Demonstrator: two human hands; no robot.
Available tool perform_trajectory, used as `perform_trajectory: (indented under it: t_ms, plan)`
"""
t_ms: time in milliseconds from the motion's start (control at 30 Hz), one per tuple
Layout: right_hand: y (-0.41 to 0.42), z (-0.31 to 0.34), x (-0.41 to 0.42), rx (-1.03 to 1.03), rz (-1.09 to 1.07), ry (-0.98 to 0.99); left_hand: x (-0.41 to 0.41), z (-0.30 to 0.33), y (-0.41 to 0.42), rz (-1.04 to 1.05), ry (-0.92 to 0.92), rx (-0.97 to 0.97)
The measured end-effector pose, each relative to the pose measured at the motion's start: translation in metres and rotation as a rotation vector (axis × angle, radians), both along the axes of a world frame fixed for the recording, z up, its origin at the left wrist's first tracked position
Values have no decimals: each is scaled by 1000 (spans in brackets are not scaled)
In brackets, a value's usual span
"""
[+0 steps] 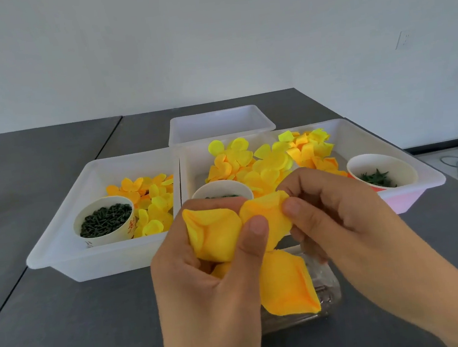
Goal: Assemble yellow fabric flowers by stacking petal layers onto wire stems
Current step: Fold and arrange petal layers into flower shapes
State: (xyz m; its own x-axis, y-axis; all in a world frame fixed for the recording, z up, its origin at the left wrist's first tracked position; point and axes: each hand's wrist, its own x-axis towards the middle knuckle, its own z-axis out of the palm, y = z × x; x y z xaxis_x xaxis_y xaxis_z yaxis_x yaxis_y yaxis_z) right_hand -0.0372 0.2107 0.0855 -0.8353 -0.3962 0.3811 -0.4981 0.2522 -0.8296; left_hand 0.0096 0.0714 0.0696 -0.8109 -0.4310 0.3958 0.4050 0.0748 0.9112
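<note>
On the dark worktop we count three white trays and three paper cups. The left tray holds one paper cup full of small dark green pieces, and this cup carries red printed marks on its side, but they are too small for us to read. Beside this cup lies a heap of yellow and orange petal layers. Behind, in the middle, stands a smaller tray, and we cannot see into it. The right tray holds a bigger heap of petals and two cups: the middle cup, mostly hidden behind the hands, and the right cup with green star-shaped pieces inside and a red band on its outside. In front we see two hands. Our left hand is curled around a yellow fabric flower and presses it with the thumb. Our right hand pinches one petal of the same flower between thumb and fingers. One more petal hangs down below the hands, above a clear plastic bag that lies on the worktop. We cannot see any wire stem.
</note>
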Motion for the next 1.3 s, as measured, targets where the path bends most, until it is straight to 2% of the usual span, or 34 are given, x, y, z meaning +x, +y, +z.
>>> perform_trajectory:
  t_ms: [67,100,200,267,333,433,533,767,867,1000,1300]
  plan:
    - [4,3,-1,-218,204,-264,-2,-1,-5,-120,-51,106]
    - [4,4,-2,-298,268,-336,-4,-2,-7,-189,-80,155]
    - [3,0,-2,-478,395,-488,-11,-5,-11,-419,-172,312]
    - [3,-2,-3,-524,432,-558,-13,-5,-11,-549,-221,393]
    - [5,-3,-5,-405,396,-510,-13,-6,-14,-551,-222,391]
    - [8,0,-4,-108,264,-253,-12,-5,-18,-475,-173,332]
    - [7,6,-2,-29,163,-99,-14,-4,-18,-413,-178,272]
    - [8,3,-2,-168,266,-219,-16,-10,-18,-586,-341,344]
    - [9,1,0,-110,209,-195,-12,-4,-20,-473,-264,247]
    - [14,14,4,-7,284,-220,-3,10,-18,-322,-174,71]
    - [15,25,4,27,242,-201,-1,23,-14,-224,-84,-171]
